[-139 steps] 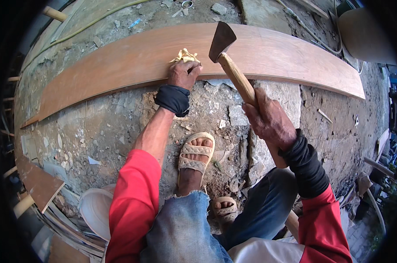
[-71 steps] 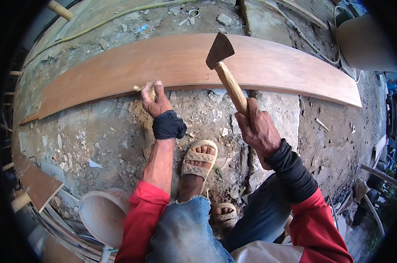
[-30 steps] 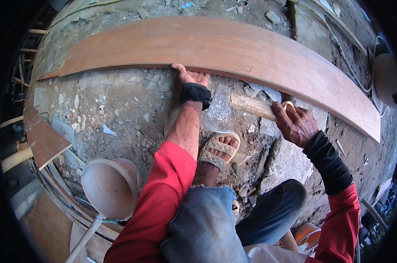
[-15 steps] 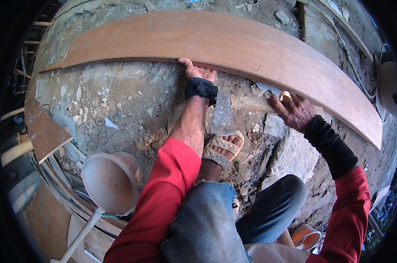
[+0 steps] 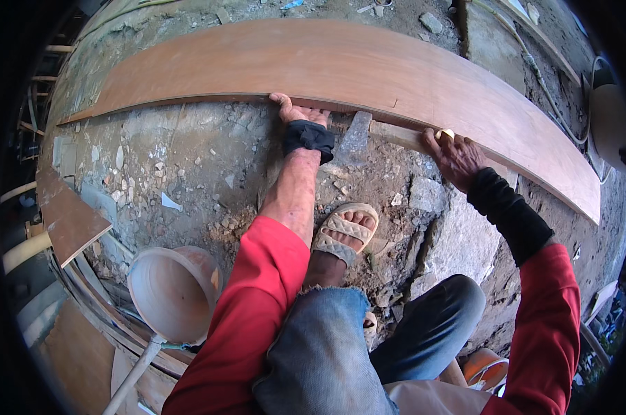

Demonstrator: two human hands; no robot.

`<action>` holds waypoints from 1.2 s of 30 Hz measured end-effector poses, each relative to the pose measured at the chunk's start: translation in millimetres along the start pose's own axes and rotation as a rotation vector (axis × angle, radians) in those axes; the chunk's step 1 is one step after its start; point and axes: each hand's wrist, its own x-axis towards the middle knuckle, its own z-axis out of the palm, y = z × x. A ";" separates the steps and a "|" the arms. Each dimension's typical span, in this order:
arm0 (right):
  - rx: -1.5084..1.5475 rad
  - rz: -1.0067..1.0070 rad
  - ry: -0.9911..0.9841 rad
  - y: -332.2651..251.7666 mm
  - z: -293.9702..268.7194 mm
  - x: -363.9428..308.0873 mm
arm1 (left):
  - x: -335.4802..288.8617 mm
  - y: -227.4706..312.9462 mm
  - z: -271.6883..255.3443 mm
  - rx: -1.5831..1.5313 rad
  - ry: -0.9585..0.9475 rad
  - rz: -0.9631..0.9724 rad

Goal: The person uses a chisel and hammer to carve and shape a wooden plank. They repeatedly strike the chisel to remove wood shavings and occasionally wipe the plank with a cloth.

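Observation:
A long reddish-brown plywood sheet spans the far side of the ground. My left hand is palm up at its near edge, thumb against the edge, fingers reaching underneath with their tips hidden. Closed around the wooden handle of a hatchet-like tool is my right hand, beside the sheet's near edge. The tool's flat grey metal head lies between my hands, its far end close to the sheet. A cream-coloured loop shows at my right fingers; I cannot tell what it is.
A dusty bucket stands at lower left, near a smaller brown board. My sandaled foot rests on rubble beside a broken concrete slab. An orange container sits at lower right; a hose runs along the far right.
The tool's metal head has moved away from my foot to the sheet's near edge. Both hands have shifted slightly left, my left hand staying at the sheet and my right on the handle.

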 end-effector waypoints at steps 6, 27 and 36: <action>0.065 0.042 -0.008 -16.7 8.2 -3.3 | -4.6 1.2 2.0 -0.074 0.060 -0.022; 0.146 -0.160 0.211 -21.0 -31.8 0.6 | 17.0 37.5 -18.5 -0.046 0.060 0.073; 0.068 -0.059 0.112 -18.2 -23.2 37.3 | 18.2 35.0 -16.4 -0.005 0.061 0.108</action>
